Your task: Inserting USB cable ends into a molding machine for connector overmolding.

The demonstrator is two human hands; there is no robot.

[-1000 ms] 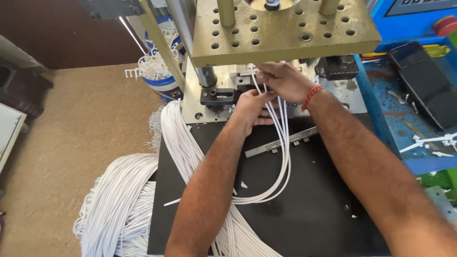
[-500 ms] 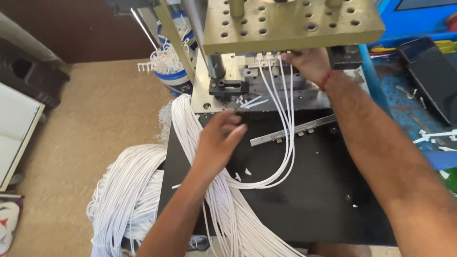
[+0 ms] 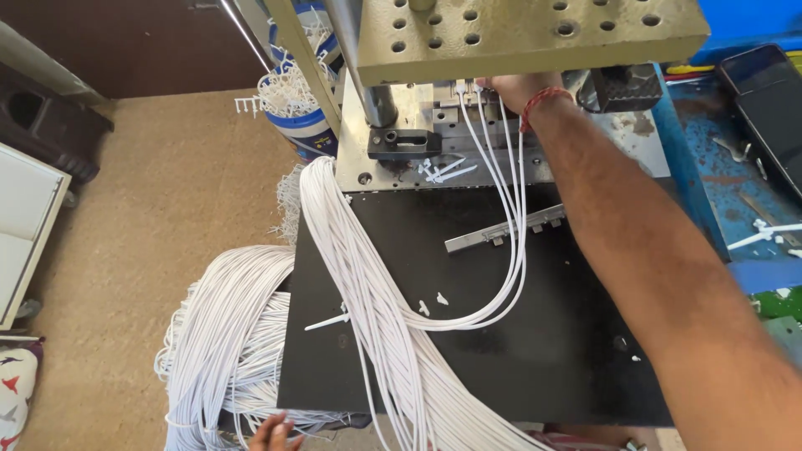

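My right hand reaches under the perforated metal press plate, its fingers partly hidden, and grips the ends of a few white cables at the mould. Those cables loop down over the black work plate and curve back to a thick bundle of white cables. The bundle drapes from the press base down toward me. Only the fingertips of my left hand show at the bottom edge, beside a coil of white cable lying on the floor. Whether that hand holds anything is hidden.
A slim metal strip lies on the black plate, with small white plastic bits nearby. A black clamp block sits on the press base. A bucket of white plastic scrap stands behind, a white cabinet at left, and a blue bench with a black tray at right.
My left hand has pulled back from the bundle on the black plate to the bottom edge. My right hand has pushed further under the press plate with the cable ends.
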